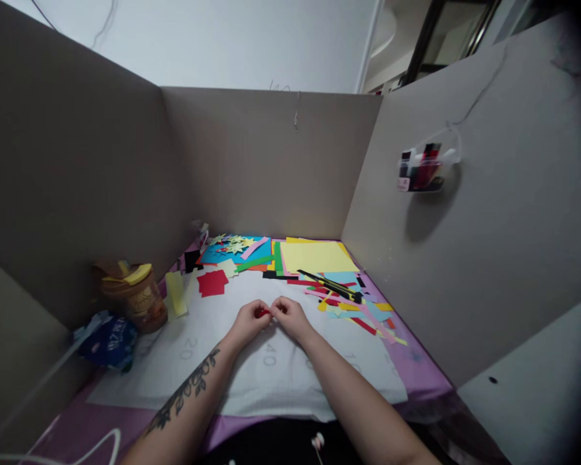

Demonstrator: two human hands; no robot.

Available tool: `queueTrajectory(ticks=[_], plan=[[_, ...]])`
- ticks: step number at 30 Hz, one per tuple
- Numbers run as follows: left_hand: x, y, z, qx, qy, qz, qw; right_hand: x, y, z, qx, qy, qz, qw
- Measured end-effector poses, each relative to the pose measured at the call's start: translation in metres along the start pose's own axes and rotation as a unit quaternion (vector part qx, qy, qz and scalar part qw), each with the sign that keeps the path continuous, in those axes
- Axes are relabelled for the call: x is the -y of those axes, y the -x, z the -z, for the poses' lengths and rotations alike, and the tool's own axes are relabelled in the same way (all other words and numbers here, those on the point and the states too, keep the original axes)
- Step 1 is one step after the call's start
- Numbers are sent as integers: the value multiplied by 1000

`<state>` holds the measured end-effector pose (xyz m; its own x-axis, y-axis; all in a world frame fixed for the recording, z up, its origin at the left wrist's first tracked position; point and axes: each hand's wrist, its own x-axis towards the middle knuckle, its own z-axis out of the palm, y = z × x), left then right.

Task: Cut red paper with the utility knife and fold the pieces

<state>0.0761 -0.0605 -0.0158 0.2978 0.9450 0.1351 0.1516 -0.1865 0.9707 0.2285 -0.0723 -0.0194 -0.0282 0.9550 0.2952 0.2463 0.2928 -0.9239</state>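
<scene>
Near the middle of the white sheet (252,381), my left hand (250,320) and my right hand (290,316) meet at the fingertips. A small piece of red paper (263,312) shows between the fingers of my left hand. The fingertips of my right hand are pinched together at its right end; whether they grip it too is hidden. Beyond my left hand lie red paper squares (212,283). To the right of my right hand are scattered coloured strips (363,323), with black and yellow scissors (336,287) on them.
Yellow sheets (317,256) and a blue sheet (261,250) with paper stars (236,245) lie at the back. A brown cup (142,300) and a blue packet (109,339) stand left. Grey partitions (271,161) enclose the table; a bag (423,169) hangs right.
</scene>
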Motion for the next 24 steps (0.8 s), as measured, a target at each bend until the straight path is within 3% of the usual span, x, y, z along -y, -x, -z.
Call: queueTrajectory(ticks=[11, 16, 24], plan=[[7, -2, -1, -12, 21, -23, 999, 1, 2, -5, 3, 31, 31, 999], [4, -2, -2, -24, 49, -18, 998, -3, 1, -3, -24, 9, 1, 1000], [8, -5, 2, -26, 82, -8, 996, -2, -1, -2, -20, -41, -30, 999]])
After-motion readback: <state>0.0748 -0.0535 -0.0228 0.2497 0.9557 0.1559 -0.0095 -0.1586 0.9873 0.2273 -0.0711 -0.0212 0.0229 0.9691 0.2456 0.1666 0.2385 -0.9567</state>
